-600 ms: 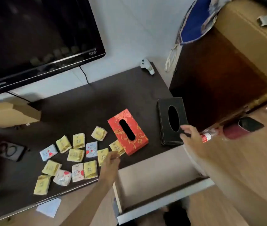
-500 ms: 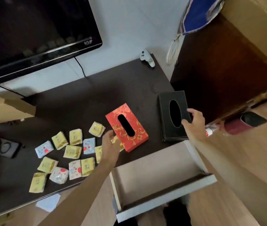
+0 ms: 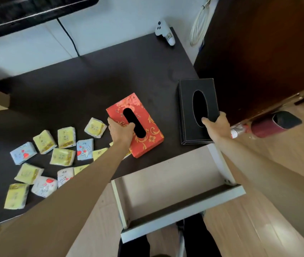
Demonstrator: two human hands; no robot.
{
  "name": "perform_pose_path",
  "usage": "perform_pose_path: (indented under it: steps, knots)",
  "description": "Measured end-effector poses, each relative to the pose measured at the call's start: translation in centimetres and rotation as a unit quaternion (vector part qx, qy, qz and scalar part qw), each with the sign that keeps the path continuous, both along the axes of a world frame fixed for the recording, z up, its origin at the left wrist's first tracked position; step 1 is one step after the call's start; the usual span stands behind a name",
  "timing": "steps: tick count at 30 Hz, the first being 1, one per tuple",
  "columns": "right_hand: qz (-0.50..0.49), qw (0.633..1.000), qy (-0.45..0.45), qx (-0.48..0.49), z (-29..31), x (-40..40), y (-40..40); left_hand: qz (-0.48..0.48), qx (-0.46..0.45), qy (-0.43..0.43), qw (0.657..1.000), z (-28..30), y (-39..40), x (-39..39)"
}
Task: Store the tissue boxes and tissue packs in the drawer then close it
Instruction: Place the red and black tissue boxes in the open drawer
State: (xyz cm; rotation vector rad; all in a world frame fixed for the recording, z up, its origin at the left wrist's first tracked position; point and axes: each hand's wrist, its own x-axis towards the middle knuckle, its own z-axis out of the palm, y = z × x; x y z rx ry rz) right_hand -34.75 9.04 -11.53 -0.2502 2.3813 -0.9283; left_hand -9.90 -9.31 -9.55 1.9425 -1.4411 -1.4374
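Hands outstretched, left [image 3: 120, 131] gripping red tissue box [image 3: 140, 115], right [image 3: 217, 126] gripping black tissue box [image 3: 188, 115]

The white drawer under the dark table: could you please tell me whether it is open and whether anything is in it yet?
Open and empty: the white drawer is pulled out, showing only bare beige bottom.

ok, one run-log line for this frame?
phase: grasping both boxes | left hand: on red tissue box | right hand: on black tissue box | drawer: open, empty | tissue packs: on table
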Motion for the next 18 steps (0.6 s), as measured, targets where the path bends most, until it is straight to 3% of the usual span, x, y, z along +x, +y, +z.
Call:
perform_pose_path:
  steps: [6,12,18]
  knots:
    - [0.026,0.998,0.037,0.043,1.0,-1.2,-0.6,0.034,-0.015,0.01,0.999,1.6,0.5,-0.6]
    - [-0.02,0.997,0.01,-0.069,2.8,1.8,5.0,-0.028,-0.084,0.088,0.992,4.4,6.9,1.3]
    - [-0.078,0.991,-0.022,-0.106,1.3,6.2,13.7,-0.004,-0.028,0.117,0.993,2.5,17.4,3.7]
